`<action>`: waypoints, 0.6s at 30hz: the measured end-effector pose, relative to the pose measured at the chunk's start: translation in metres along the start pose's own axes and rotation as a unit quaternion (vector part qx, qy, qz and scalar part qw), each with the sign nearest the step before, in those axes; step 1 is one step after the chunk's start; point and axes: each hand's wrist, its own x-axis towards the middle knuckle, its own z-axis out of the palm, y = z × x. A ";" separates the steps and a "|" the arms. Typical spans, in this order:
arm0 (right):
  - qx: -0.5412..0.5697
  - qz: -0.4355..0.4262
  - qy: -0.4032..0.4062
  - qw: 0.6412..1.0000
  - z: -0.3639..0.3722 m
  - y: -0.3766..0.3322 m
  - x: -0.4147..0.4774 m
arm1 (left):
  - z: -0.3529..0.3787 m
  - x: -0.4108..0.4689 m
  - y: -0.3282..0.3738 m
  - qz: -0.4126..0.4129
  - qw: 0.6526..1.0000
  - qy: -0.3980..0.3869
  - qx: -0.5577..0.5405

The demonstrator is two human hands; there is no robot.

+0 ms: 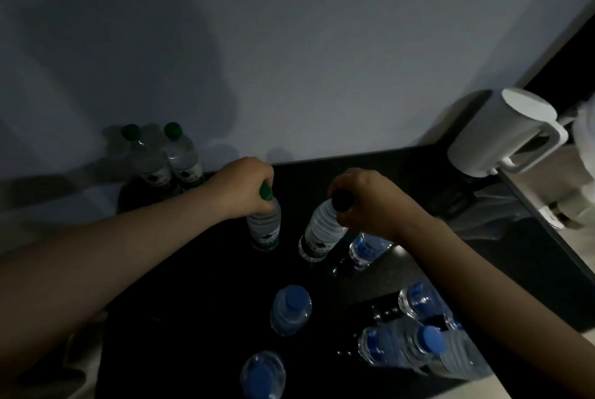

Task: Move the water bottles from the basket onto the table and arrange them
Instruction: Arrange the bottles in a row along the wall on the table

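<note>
My left hand (244, 186) curls over the green cap of a water bottle (264, 229) standing upright on the table (199, 270). My right hand (363, 202) grips the dark cap of a second bottle (322, 234), which leans toward my left. Holding both by the top should let me line them up with the 2 green-capped bottles (151, 163) by the wall, beyond my left hand. Several blue-capped bottles (291, 308) stand nearer me than both hands. I cannot make out the basket.
</note>
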 end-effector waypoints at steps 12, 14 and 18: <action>0.002 -0.028 -0.031 0.999 0.004 -0.032 0.094 | -0.037 0.044 -0.083 -0.029 0.999 0.021 0.014; -0.001 -0.030 -0.038 0.999 0.005 -0.035 0.109 | -0.041 0.054 -0.096 -0.039 0.999 0.025 0.006; -0.012 -0.043 -0.038 0.998 0.011 -0.040 0.133 | -0.046 0.072 -0.121 -0.051 0.998 0.040 0.006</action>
